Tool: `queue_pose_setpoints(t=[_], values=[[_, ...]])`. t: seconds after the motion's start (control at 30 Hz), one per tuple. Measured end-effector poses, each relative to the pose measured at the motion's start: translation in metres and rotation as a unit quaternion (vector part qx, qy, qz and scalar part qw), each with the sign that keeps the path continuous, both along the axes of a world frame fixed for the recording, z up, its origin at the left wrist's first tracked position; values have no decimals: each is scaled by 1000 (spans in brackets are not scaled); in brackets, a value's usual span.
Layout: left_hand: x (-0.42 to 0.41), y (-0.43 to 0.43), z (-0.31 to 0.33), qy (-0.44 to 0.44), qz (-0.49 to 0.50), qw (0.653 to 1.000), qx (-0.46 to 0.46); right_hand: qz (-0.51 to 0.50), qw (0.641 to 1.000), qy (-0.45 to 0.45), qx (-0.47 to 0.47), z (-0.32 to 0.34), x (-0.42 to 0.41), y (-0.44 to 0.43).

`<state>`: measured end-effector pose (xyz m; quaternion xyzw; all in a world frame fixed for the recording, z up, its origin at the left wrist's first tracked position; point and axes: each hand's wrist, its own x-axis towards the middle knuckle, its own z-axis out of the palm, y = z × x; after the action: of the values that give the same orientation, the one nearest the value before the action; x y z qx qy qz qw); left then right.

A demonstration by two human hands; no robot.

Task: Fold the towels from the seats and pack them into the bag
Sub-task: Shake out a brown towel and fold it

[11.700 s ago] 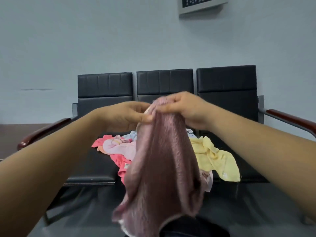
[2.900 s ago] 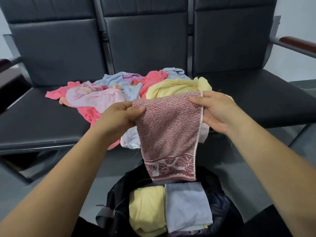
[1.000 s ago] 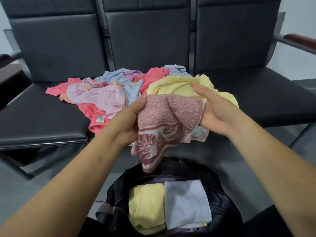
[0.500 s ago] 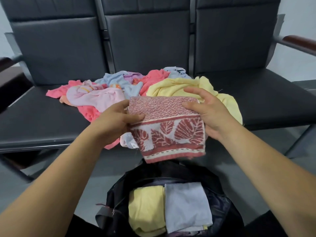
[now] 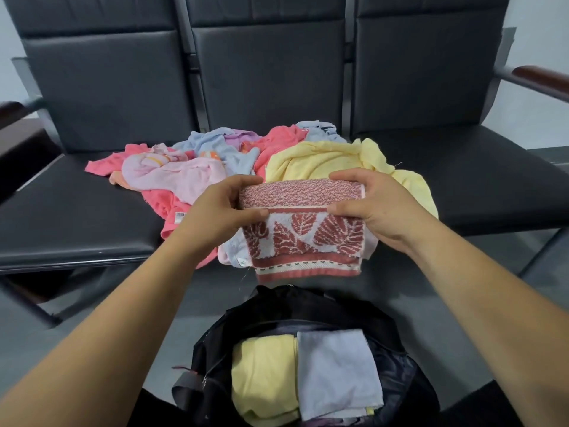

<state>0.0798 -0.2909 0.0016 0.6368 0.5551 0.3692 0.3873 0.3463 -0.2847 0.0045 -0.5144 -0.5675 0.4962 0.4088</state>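
Red folded towel (image 5: 303, 241) hung above the bag (image 5: 209, 365).
Left hand (image 5: 215, 211) and right hand (image 5: 371, 208) pinched its ends, seemingly to keep the fold.

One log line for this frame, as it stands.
stage: red towel folded, not in bag | left hand: grips towel | right hand: grips towel | bag: open, holds yellow towel, blue towel | seats: unfolded pile

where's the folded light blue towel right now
In the head view, bottom centre: the folded light blue towel lies inside the black bag, on its right side, beside the folded yellow towel to its left.
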Motion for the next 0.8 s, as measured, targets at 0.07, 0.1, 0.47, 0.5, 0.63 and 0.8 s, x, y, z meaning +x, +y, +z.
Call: queue_pose_setpoints(t=[0.07,0.1,0.47,0.5,0.63,0.8], values=[[-1,2,-2,80,19,996,28,-18,988,-140,62,1,-1,0],[0,3,-2,123,28,991,45,-25,979,-181,86,1,-1,1],[2,0,-2,-73,-6,995,63,-52,996,57,43,-4,7,4],[4,-1,-3,-98,-9,993,58,-47,994,99,31,-6,6,4],[18,-5,-14,-47,43,993,96,-59,989,137,4,-12,-2,2],[26,-9,-30,-24,83,993,81,-60,975,180,-111,-17,3,-2]])
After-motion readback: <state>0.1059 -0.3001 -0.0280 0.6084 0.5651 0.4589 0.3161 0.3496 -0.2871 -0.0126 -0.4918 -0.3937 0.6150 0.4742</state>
